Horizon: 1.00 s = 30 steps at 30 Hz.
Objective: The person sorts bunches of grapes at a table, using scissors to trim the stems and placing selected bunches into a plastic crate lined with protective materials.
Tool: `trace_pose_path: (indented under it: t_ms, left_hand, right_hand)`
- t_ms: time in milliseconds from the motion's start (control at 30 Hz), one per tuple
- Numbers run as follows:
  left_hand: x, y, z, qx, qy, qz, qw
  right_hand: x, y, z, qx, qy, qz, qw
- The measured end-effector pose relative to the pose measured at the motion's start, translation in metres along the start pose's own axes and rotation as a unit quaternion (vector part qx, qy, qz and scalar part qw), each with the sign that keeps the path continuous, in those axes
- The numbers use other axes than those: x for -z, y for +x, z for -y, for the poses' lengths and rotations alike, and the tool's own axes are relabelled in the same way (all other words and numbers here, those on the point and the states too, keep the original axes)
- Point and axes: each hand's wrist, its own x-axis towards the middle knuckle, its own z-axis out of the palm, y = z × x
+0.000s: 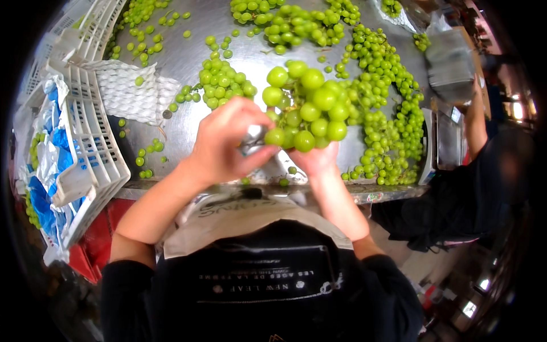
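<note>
The bunch of green grapes (312, 108) is up off the metal tabletop (182, 60), close to the middle of the near edge. The worker's right hand (320, 159) has it from below, the grip closed on the bunch, though the grapes hide most of those fingers from me. The left hand (231, 139) is just beside it, thumb and fingers bent into a ring, tips near the lowest grapes. Something shiny shows through that ring, but I can't tell whether its grip is clamped on anything.

Just beyond the hands sits a smaller cluster (222, 84), with loose grapes (149, 149) strewn toward the left edge. A bumpy white sheet (128, 88) lies there too, next to a slatted white crate (114, 165) lined with blue and white wrapping (61, 139). More bunches (299, 27) sit by the far edge, and a long heap of grapes (387, 122) runs down the right side to the near right corner. Past that, a co-worker's bare arm (477, 119) reaches up beside a blurred grey stack (451, 64).
</note>
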Motion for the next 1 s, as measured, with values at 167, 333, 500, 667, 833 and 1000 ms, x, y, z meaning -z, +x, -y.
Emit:
trace_pose_path:
  t_ms: [167, 333, 500, 667, 833, 1000]
  left_hand:
    - [-0.01, -0.01, 0.002, 0.031, 0.034, 0.024, 0.999]
    - [-0.006, -0.009, 0.0, 0.015, 0.042, 0.04, 0.998]
    - [-0.002, 0.001, -0.003, 0.017, -0.024, -0.007, 1.0]
    - [0.004, 0.01, 0.004, 0.017, 0.005, -0.101, 0.995]
    - [-0.003, 0.02, 0.0, -0.026, 0.037, -0.112, 0.993]
    - [-0.003, 0.032, 0.0, -0.042, 0.069, -0.078, 0.994]
  right_hand:
    - [-0.006, 0.001, -0.001, -0.014, 0.071, -0.006, 0.997]
    - [-0.004, 0.0, -0.001, -0.025, 0.107, -0.015, 0.994]
    - [0.002, -0.003, 0.0, -0.02, 0.077, 0.006, 0.997]
    - [-0.012, -0.005, -0.008, -0.023, -0.009, 0.036, 0.999]
    - [-0.007, -0.006, -0.007, -0.053, 0.093, 0.012, 0.994]
    - [-0.007, -0.005, -0.012, -0.03, 0.019, -0.021, 0.999]
